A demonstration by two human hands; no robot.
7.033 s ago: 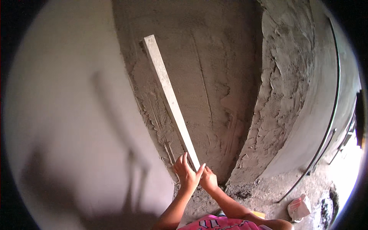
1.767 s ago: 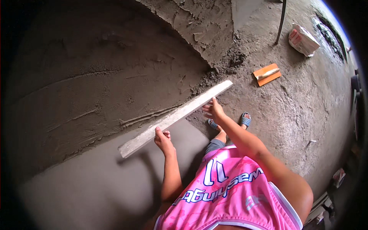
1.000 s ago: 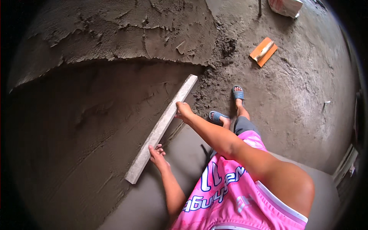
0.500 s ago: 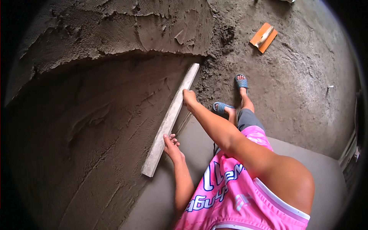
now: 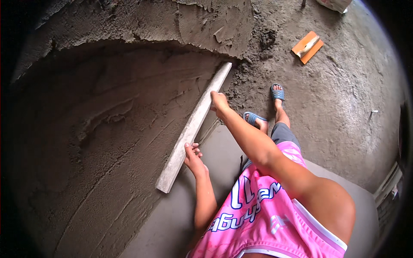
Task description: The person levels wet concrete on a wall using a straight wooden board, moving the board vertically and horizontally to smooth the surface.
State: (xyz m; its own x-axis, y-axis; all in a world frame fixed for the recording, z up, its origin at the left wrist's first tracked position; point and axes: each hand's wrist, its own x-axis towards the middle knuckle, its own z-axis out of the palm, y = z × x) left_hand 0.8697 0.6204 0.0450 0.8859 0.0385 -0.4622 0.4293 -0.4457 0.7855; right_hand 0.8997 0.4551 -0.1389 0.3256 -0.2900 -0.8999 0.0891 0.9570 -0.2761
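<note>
A long pale straightedge (image 5: 198, 118) lies slantwise against the dark wet plaster (image 5: 107, 133) of the wall. My right hand (image 5: 218, 102) is closed on its upper part, arm stretched across my body. Lower down, my left hand (image 5: 193, 157) grips the same bar, thumb on its face and fingers partly curled at its side. The bar's upper end reaches near the ragged edge of a rougher plaster band (image 5: 172, 26).
An orange float with a pale handle (image 5: 307, 47) lies on the gritty floor (image 5: 340, 99), below a pale sack (image 5: 333, 5) and a dark rod. Loose mortar lines the wall's foot. My sandalled feet (image 5: 277, 92) stand beside it. A smooth grey surface (image 5: 150, 232) borders the wet plaster.
Seven seconds ago the bar pointed up the wall; since then my view has turned down and the bar has swung round. Over the last second it has moved slightly up in view.
</note>
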